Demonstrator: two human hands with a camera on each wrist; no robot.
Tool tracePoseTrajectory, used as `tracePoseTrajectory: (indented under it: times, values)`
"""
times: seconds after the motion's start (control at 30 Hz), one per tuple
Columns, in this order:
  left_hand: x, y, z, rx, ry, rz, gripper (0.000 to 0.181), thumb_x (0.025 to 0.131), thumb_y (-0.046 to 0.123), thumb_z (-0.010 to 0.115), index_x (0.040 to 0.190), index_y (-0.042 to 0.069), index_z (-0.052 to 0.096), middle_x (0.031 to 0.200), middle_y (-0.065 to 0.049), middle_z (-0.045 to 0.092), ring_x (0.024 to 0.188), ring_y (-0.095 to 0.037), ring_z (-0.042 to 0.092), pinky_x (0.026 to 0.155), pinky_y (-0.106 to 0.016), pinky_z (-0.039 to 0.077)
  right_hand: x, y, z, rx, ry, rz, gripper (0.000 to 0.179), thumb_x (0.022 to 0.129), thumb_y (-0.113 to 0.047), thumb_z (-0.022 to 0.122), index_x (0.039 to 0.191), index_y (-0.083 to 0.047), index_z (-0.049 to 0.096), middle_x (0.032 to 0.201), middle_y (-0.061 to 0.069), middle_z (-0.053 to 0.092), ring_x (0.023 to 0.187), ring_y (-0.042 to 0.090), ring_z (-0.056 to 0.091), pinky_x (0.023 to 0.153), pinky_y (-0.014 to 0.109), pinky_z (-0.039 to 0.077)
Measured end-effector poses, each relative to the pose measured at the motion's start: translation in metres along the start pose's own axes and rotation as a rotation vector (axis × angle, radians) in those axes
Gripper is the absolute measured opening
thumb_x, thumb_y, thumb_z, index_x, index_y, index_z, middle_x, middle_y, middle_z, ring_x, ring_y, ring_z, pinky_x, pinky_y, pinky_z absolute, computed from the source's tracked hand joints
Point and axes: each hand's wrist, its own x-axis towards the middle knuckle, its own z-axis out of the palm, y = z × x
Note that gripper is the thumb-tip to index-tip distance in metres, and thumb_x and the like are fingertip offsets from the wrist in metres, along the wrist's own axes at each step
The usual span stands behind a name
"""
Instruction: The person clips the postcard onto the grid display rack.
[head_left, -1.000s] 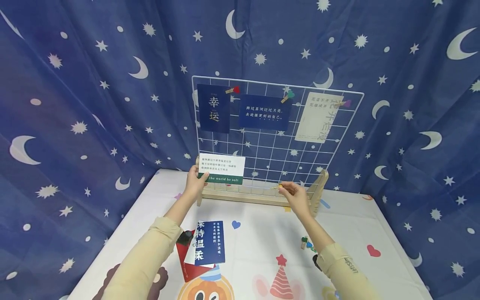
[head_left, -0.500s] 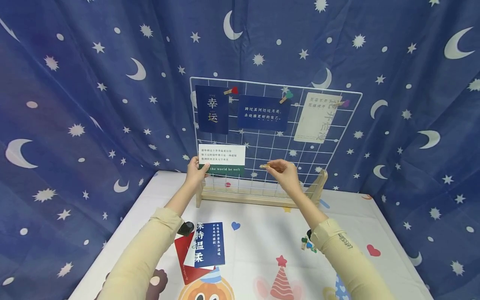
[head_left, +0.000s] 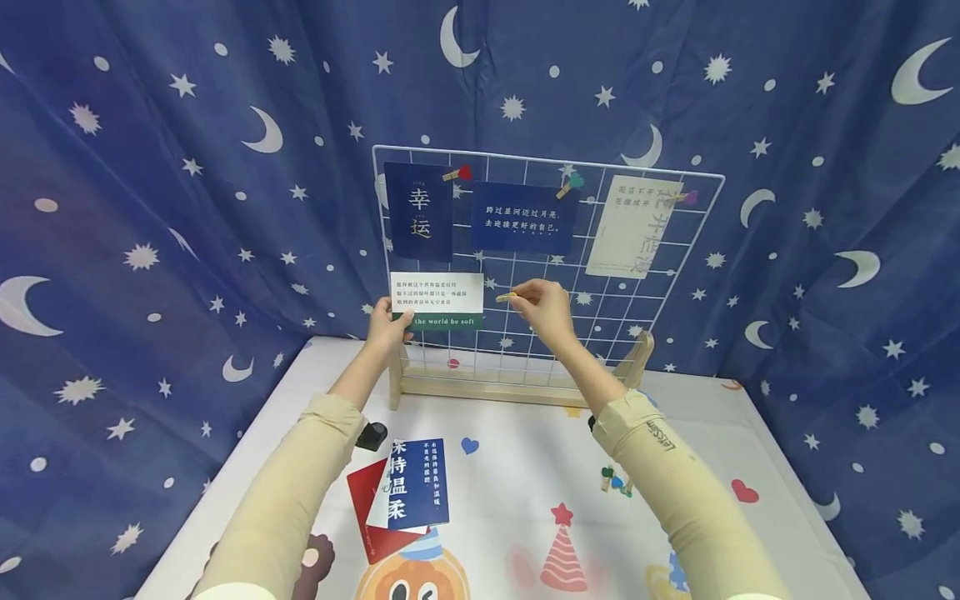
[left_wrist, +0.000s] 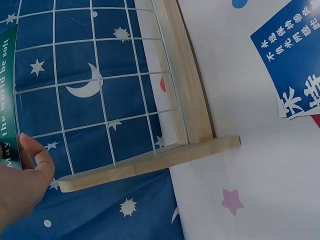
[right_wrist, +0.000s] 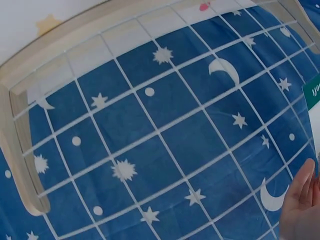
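White-and-green postcard [head_left: 438, 293], pinched one-sidedly by the left hand [head_left: 387, 328], could be skewed if nudged by the clothespin [head_left: 505, 297] pinched by the right hand [head_left: 548, 312].

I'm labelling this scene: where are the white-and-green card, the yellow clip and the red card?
White-and-green card [head_left: 438, 301]: head view, middle of its printed face.
Yellow clip [head_left: 505, 297]: head view, its exposed body.
Red card [head_left: 377, 540]: head view, its uncovered lower part.

Green-and-white card [head_left: 442, 292] raised, yellow clip [head_left: 504, 297] lifted; nearer together
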Motion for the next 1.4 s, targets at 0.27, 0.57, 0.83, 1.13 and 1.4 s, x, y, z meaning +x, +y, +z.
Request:
tracePoseTrajectory:
  times: [0.27,0.57,0.83,1.13,1.4]
  values:
    - [0.007,0.006,-0.001,-0.008,0.014,0.002,0.045,0.099,0.011,0.044,0.141,0.005,0.029,0.132,-0.018,0.05,0.109,-0.026,0.054,0.083,-0.021,0.05,0.017,-0.006,0.005,-0.051,0.045,-0.052,0.014,0.089,-0.005,0.062,0.094,0.007,0.067,0.094,0.022,0.07,0.083,0.031,0.068,0.073,0.036,0.056]
    - [0.013,0.008,0.003,0.03,0.076,0.055,0.045,0.099,0.011,0.044,0.14,0.001,0.029,0.129,-0.025,0.05,0.114,-0.035,0.055,0.097,-0.037,0.049,0.029,-0.006,0.019,0.042,0.176,-0.037,0.014,0.087,-0.005,0.064,0.091,0.008,0.068,0.091,0.023,0.07,0.079,0.032,0.067,0.069,0.031,0.054]
    - [0.025,-0.004,0.01,0.022,0.158,0.063,0.041,0.097,0.007,0.047,0.136,0.0,0.034,0.124,-0.024,0.053,0.11,-0.036,0.057,0.095,-0.039,0.051,0.027,0.003,0.034,0.13,0.242,0.055,0.016,0.085,-0.006,0.066,0.094,0.007,0.069,0.092,0.022,0.071,0.078,0.033,0.068,0.066,0.026,0.055]
    - [0.028,-0.007,0.019,0.011,0.221,0.11,0.041,0.095,0.007,0.052,0.133,-0.002,0.039,0.113,-0.023,0.056,0.095,-0.034,0.06,0.08,-0.03,0.055,0.028,0.002,0.046,0.142,0.265,0.044,0.015,0.087,-0.003,0.063,0.095,0.009,0.067,0.095,0.023,0.07,0.082,0.035,0.069,0.07,0.029,0.058]
    - [0.025,0.002,0.021,-0.009,0.228,0.124,0.04,0.095,0.006,0.05,0.133,-0.002,0.038,0.119,-0.023,0.053,0.105,-0.034,0.054,0.097,-0.04,0.047,0.035,-0.003,0.051,0.206,0.299,0.036,0.016,0.088,-0.003,0.061,0.097,0.009,0.066,0.096,0.024,0.07,0.081,0.037,0.068,0.064,0.038,0.058]
